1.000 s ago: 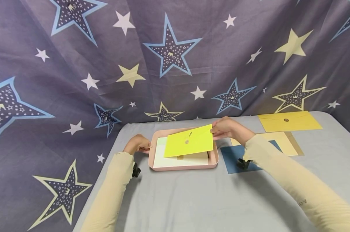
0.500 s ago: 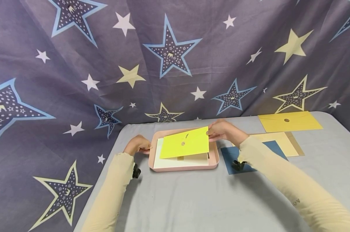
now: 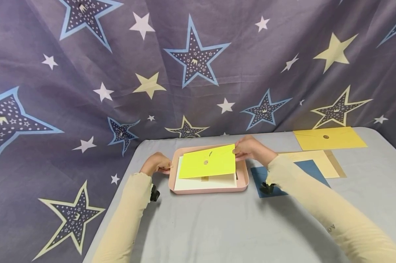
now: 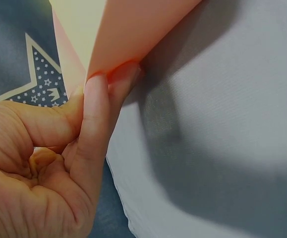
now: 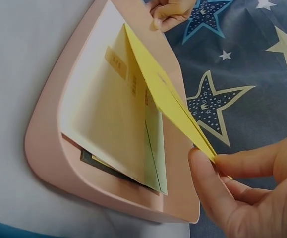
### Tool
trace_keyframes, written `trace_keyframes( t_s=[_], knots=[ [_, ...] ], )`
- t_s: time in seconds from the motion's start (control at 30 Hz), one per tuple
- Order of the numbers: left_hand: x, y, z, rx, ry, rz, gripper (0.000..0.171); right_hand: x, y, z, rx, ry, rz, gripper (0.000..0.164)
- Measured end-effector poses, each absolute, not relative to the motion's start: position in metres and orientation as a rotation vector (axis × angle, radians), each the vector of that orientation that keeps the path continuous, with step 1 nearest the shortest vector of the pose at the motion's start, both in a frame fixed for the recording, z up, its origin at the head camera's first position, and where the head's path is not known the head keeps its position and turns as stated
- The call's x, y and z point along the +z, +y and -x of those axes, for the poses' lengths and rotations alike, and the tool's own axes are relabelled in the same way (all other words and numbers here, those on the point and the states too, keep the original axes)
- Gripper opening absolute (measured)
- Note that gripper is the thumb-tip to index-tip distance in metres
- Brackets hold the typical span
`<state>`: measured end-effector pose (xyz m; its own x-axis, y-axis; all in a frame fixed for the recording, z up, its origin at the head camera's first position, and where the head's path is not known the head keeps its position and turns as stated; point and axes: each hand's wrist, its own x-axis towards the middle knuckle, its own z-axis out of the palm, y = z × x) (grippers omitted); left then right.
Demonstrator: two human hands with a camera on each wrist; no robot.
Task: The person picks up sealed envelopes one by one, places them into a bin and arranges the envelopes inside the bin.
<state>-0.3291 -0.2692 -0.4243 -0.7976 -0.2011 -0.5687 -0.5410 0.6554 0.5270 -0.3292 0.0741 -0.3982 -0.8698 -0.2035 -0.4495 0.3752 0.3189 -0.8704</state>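
Observation:
A bright yellow envelope [image 3: 208, 162] with a round seal slants over a pink tray [image 3: 211, 190]. My right hand [image 3: 251, 149] pinches its right edge between thumb and fingers; in the right wrist view the envelope [image 5: 158, 91] tilts, its far corner down by the pale paper below. That pale envelope [image 5: 113, 114], with a tan printed patch, lies in the tray over other papers, one with a dark edge [image 5: 101, 161]. My left hand [image 3: 158, 163] grips the tray's left rim; in the left wrist view its thumb and fingers [image 4: 96, 99] pinch the pink wall [image 4: 133, 34].
Right of the tray, a blue envelope [image 3: 311, 171] overlaps a cream one [image 3: 319, 160] with a tan strip. A golden-yellow envelope [image 3: 330, 138] lies at the back right of the grey-covered table [image 3: 211, 226]. A star-patterned curtain [image 3: 237, 69] hangs behind.
My right hand has shifted left with the yellow envelope, mostly in the first half second, bringing it further over the tray. My left hand stays on the rim.

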Motion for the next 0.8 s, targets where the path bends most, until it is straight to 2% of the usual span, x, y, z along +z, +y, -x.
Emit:
trace_keyframes(
  t_s=[0.27, 0.57, 0.73, 0.8],
  knots=[
    [-0.421, -0.267, 0.331, 0.966, 2.378, 0.599, 0.012, -0.403, 0.069, 0.330, -1.562, 2.193, -0.177, 0.020],
    [-0.423, -0.269, 0.331, 0.989, 2.373, 0.576, 0.006, -0.407, 0.065, 0.329, -1.561, 2.232, -0.154, 0.024],
    [-0.444, -0.280, 0.349, 0.947, 2.360, 0.575, 0.005, -0.412, 0.063, 0.327, -1.574, 2.254, -0.142, 0.010],
    [-0.454, -0.286, 0.357, 0.943, 2.352, 0.574, 0.005, -0.413, 0.063, 0.327, -1.578, 2.258, -0.150, 0.010]
  ],
)
